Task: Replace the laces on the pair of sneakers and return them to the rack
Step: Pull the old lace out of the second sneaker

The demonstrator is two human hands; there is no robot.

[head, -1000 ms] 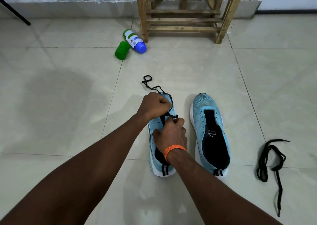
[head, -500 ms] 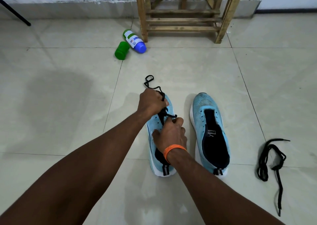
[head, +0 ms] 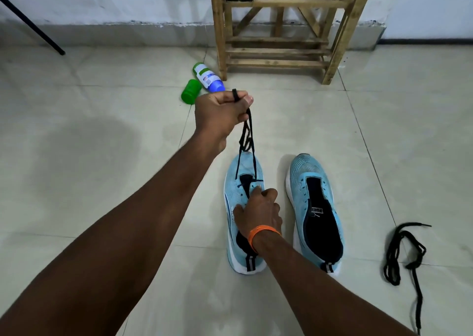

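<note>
Black lace [head: 246, 138]: both strands run up taut from the eyelets nearest the toe of the left-side sneaker [head: 235, 197]; a short end pokes out above your fist. Only that lowest crossing is threaded; the eyelets above it are bare.

Left hand [head: 221, 112]: fingers curled tight round the gathered strands, raised up and away from the toe. Judged reason: a pull in line with the eyelets lets the lace slide without snagging.

Right hand [head: 258, 210], orange wristband [head: 263, 232] on the wrist: it rests on the tongue and throat of that sneaker, fingertips bent down at the lace's crossing. Whether they pinch the lace cannot be told. Likely it pins the shoe to the floor [head: 102, 156] against your pull.

Whether the lace is coming out or going in cannot be told from this view.

Right-side sneaker [head: 307, 166]: just beside the first, toe forward, no lace in it. A second black lace [head: 401, 253] lies in a loose heap well to its right, out of the way.

Wooden rack [head: 281, 64] stands against the wall, well beyond the toes; its lower slats hold no shoes, so the return step is not yet done. A bottle [head: 208, 77] and a green cap [head: 190, 95] lie near its left leg
</note>
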